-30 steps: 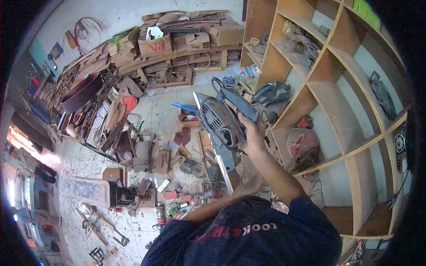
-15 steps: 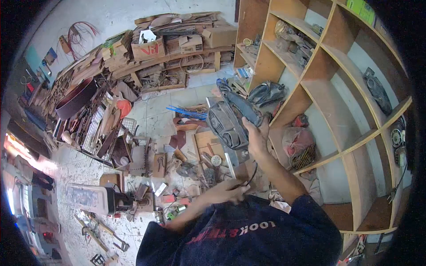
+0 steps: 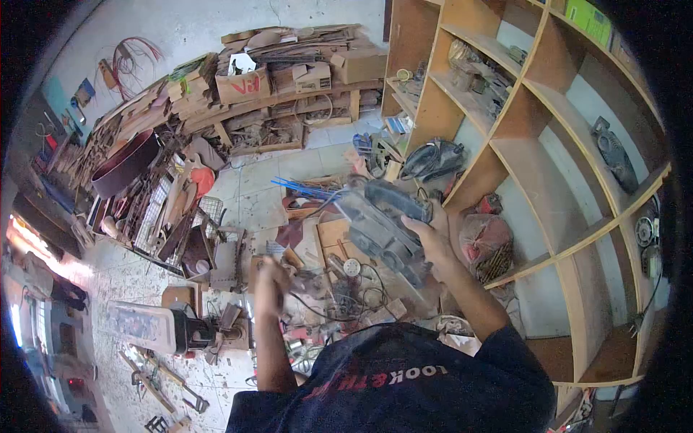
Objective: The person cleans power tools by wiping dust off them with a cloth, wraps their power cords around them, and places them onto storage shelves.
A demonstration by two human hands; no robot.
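My right hand (image 3: 435,245) grips a dusty dark grey power tool (image 3: 386,231) by its handle, holding it raised and tilted over the cluttered floor. The tool is bulky and smeared by motion; it may be a belt sander. To the left, my left hand (image 3: 268,280) is closed, also blurred, with a black power cord (image 3: 317,312) trailing from it towards the right. Beneath the hands lie a wooden tray (image 3: 333,234) and a jumble of tools and cables.
Wooden shelving (image 3: 538,159) stands on the right, with a black tool (image 3: 433,157) and a plastic bag (image 3: 485,238) in its lower compartments. Wood offcuts and cardboard boxes (image 3: 244,86) are piled at the back. A wire basket (image 3: 155,209) and a bench machine (image 3: 155,326) stand left.
My left hand has moved left and away from my body, drawing the cord out. The power tool has turned and tilted in my right hand, which has shifted slightly down and right.
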